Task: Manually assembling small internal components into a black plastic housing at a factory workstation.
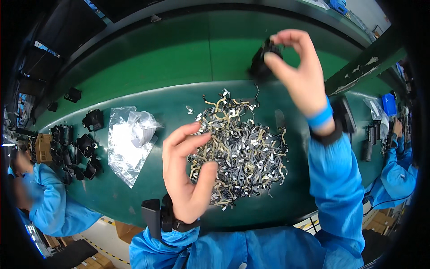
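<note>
My right hand (298,67) is raised at the far side of the table, thumb and fingers pinched on a black plastic part (264,60). That part is blurred, so its exact kind does not show. My left hand (187,172) hovers at the near left edge of a wide pile of small flex cables (246,152), its fingers curved apart with nothing between them. The cables are beige, grey and black with white ends, heaped loosely on the green table (148,197).
Left of the pile lies a clear plastic bag (132,143). Beyond it sit several black plastic housings (74,152) and a cardboard box (43,148). Co-workers in blue sleeves (58,201) work at both sides. A dark green post (367,65) slants at the right, with a blue bin (389,104) behind.
</note>
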Available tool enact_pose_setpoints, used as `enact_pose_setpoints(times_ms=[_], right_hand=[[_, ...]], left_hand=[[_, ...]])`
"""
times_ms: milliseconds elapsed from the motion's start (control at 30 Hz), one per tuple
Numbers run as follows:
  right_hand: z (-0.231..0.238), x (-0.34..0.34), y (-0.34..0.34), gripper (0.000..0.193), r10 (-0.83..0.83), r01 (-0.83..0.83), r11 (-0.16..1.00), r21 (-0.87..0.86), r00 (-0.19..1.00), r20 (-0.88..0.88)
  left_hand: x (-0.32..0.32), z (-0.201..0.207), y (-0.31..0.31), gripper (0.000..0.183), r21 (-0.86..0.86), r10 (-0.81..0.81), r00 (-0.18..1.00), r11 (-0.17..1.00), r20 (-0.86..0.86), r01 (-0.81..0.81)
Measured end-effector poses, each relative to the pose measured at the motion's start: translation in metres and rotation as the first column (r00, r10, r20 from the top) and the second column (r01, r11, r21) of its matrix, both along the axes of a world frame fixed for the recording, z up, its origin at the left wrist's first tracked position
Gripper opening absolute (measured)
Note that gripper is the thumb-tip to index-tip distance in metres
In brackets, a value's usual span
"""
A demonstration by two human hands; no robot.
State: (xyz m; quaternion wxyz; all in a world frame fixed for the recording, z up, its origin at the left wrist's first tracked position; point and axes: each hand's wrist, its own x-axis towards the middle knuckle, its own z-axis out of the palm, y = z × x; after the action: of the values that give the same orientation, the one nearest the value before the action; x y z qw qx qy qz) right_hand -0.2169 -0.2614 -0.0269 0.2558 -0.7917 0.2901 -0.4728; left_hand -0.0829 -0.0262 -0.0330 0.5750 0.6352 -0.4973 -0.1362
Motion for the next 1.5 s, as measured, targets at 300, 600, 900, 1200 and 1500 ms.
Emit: enact_pose_setpoints(times_ms=[300, 600, 900, 1200, 1500], right_hand=[[-0.030, 0.028, -0.051, 0.052, -0.437, 0.346, 0.819, -0.458, 0.893, -0.107], [-0.024, 0.027, 0.068, 0.020, 0.350, -0.231, 0.925, 0.303, 0.829, -0.435], [0.011, -0.006, 0.103, 0.004, 0.455, -0.500, 0.580, 0.644, 0.854, 0.253], [-0.005, -0.026, 0.115, 0.007, 0.565, -0.616, 0.545, 0.569, 0.771, 0.294], [-0.008, -0.039, 0.124, 0.012, 0.573, -0.608, 0.526, 0.595, 0.770, 0.280]], left_hand=[[0.004, -0.016, 0.005, 0.020, -0.004, -0.030, 0.968, 1.000, -0.249, 0.030], [0.002, -0.015, 0.005, 0.019, -0.034, -0.064, 0.914, 0.998, -0.400, 0.055], [0.001, -0.002, 0.007, 0.023, 0.054, -0.165, 0.577, 0.938, -0.800, 0.343], [0.000, -0.009, 0.008, 0.019, 0.027, -0.172, 0.353, 0.869, -0.920, 0.494], [-0.005, -0.010, 0.008, 0.021, 0.051, -0.156, 0.432, 0.901, -0.888, 0.430]])
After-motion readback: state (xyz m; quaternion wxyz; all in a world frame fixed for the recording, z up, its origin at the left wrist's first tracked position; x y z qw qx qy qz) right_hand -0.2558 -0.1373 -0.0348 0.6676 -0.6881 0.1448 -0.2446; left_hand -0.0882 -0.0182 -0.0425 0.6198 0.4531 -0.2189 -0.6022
